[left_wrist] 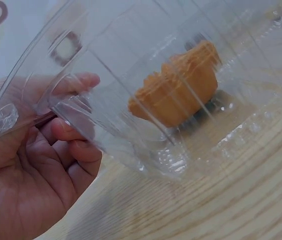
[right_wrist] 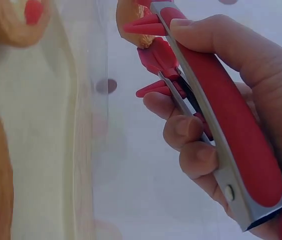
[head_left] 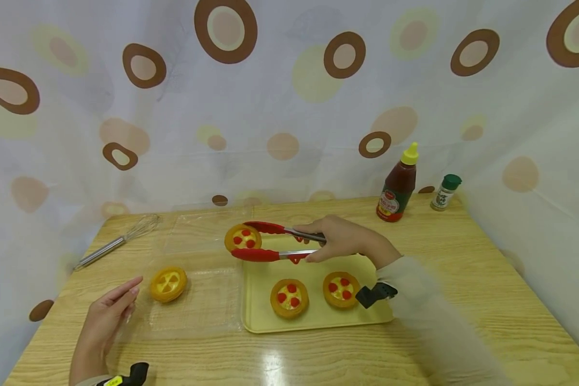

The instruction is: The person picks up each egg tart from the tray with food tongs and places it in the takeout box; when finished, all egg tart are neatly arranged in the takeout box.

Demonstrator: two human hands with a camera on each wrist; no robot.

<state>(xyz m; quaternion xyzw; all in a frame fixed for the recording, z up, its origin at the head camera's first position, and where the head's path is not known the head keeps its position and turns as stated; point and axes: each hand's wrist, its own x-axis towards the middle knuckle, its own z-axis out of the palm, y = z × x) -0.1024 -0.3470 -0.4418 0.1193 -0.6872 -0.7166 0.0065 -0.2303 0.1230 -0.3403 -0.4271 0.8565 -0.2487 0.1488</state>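
My right hand (head_left: 340, 238) grips red-and-steel tongs (right_wrist: 220, 110). Between the red tips of the tongs is an egg tart with red dots (head_left: 243, 239), held up around the left edge of the yellow tray (head_left: 318, 320). On the left, my left hand (head_left: 108, 316) pinches the side rim of a clear plastic container (left_wrist: 116, 125), thumb on one face and fingers on the other. Inside that container sits a plain yellow tart (head_left: 168, 284), seen from the side through the plastic in the left wrist view.
Two more red-dotted tarts, one left (head_left: 289, 298) and one right (head_left: 341, 289), lie on the tray. A whisk (head_left: 118, 242) rests at the back left. At the back right stand a sauce bottle (head_left: 398, 185) and a green-capped shaker (head_left: 446, 192). A patterned curtain (head_left: 270, 107) hangs behind the table.
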